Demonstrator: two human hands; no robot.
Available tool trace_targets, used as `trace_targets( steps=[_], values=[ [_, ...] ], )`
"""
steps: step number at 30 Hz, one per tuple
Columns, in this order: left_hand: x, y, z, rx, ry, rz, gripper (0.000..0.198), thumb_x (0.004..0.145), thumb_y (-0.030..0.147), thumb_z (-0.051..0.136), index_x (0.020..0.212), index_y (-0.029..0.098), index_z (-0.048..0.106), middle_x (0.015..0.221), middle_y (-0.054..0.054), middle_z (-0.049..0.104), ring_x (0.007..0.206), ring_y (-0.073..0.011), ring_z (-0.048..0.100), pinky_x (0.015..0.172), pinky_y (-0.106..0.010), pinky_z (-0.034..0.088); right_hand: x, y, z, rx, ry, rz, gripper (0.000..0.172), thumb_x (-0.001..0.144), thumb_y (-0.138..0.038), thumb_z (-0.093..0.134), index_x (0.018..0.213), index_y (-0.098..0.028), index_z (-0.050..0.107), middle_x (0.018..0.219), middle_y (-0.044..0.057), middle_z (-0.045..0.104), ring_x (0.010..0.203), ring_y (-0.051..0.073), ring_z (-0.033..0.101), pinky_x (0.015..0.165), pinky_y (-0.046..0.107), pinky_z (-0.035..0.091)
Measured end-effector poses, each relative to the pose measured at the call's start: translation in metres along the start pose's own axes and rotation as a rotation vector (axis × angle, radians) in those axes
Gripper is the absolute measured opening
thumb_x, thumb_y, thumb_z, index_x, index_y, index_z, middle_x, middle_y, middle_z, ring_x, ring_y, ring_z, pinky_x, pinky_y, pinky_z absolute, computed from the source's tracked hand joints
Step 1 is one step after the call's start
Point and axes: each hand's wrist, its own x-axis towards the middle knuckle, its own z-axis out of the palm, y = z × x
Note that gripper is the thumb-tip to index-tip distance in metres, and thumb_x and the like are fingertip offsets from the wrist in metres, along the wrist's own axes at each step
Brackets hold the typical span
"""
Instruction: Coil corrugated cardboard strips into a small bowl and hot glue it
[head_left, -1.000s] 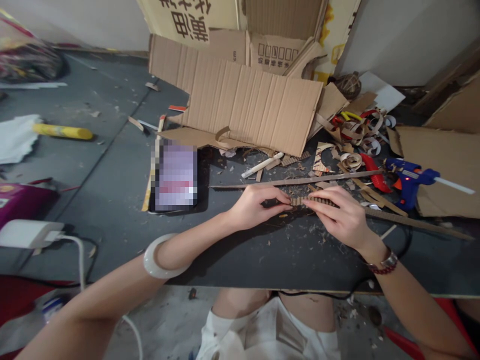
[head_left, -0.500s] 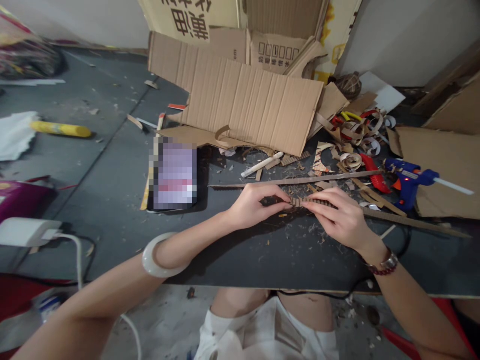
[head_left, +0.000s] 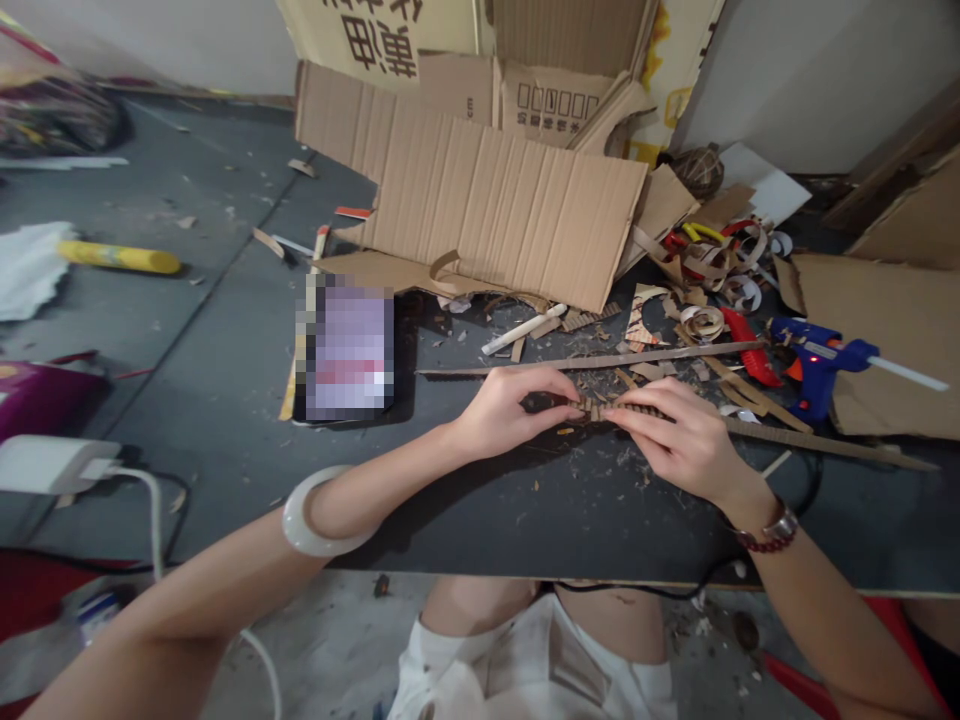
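A narrow corrugated cardboard strip runs from between my hands out to the right, past my right wrist. My left hand pinches its left end between thumb and fingertips. Close beside it, my right hand grips the same strip, and its fingers hide part of the ridges. Just beyond my hands lies a second long cardboard strip on the dark table. To the right, a blue hot glue gun with a glowing red light has a white glue stick in its back end.
A large cardboard sheet leans at the back. Curled scraps and a red-handled tool lie right of centre. A blurred-out phone-like device, a yellow stick-shaped tool and a white charger with a cable are at left.
My fingers have shifted very slightly on the strip, which has moved a touch left at its far end. Everything else stays as it was.
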Motion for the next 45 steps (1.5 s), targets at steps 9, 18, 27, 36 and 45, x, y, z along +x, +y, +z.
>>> trace_targets(
  steps=[9, 18, 27, 36, 45],
  values=[
    [-0.0003, -0.0010, -0.0006, 0.014, -0.004, -0.015, 0.010, 0.082, 0.024, 0.067, 0.083, 0.015, 0.068, 0.082, -0.003, 0.073, 0.075, -0.0122, 0.069, 0.074, -0.021, 0.054, 0.0013, -0.0025, -0.0045, 0.009, 0.060, 0.024, 0.037, 0.084, -0.009, 0.055, 0.114, -0.027, 0.066, 0.100, 0.007, 0.067, 0.091, 0.019, 0.061, 0.079, 0.037, 0.054],
    [0.0003, -0.0018, 0.0006, 0.023, -0.017, 0.068, 0.007, 0.081, 0.021, 0.068, 0.082, 0.014, 0.067, 0.079, -0.002, 0.072, 0.073, -0.0100, 0.068, 0.071, -0.019, 0.052, 0.0009, -0.0005, -0.0006, -0.053, 0.007, -0.006, 0.041, 0.084, -0.006, 0.053, 0.119, -0.024, 0.063, 0.101, 0.008, 0.063, 0.091, 0.019, 0.057, 0.079, 0.038, 0.052],
    [0.0008, -0.0001, 0.0000, -0.004, -0.008, 0.048, 0.007, 0.081, 0.021, 0.068, 0.080, 0.014, 0.067, 0.078, -0.003, 0.073, 0.073, -0.0111, 0.068, 0.072, -0.019, 0.053, -0.0009, 0.0004, 0.0013, -0.126, -0.029, -0.021, 0.042, 0.084, -0.005, 0.052, 0.120, -0.024, 0.062, 0.104, 0.009, 0.062, 0.094, 0.020, 0.055, 0.083, 0.038, 0.052],
    [0.0011, 0.0010, -0.0004, 0.004, -0.020, 0.053, 0.006, 0.080, 0.020, 0.068, 0.079, 0.014, 0.068, 0.079, -0.003, 0.073, 0.074, -0.0117, 0.069, 0.073, -0.019, 0.053, -0.0001, -0.0014, 0.0008, -0.180, -0.016, -0.041, 0.040, 0.080, -0.001, 0.056, 0.116, -0.016, 0.065, 0.103, 0.012, 0.063, 0.095, 0.022, 0.054, 0.084, 0.039, 0.052],
    [0.0015, 0.0022, -0.0008, -0.002, -0.040, 0.076, 0.005, 0.080, 0.019, 0.069, 0.079, 0.015, 0.067, 0.079, -0.003, 0.073, 0.074, -0.0115, 0.069, 0.073, -0.019, 0.053, -0.0007, 0.0008, 0.0023, -0.200, 0.012, 0.013, 0.042, 0.081, -0.002, 0.056, 0.118, -0.020, 0.064, 0.104, 0.010, 0.063, 0.095, 0.022, 0.055, 0.084, 0.039, 0.052]
  ],
)
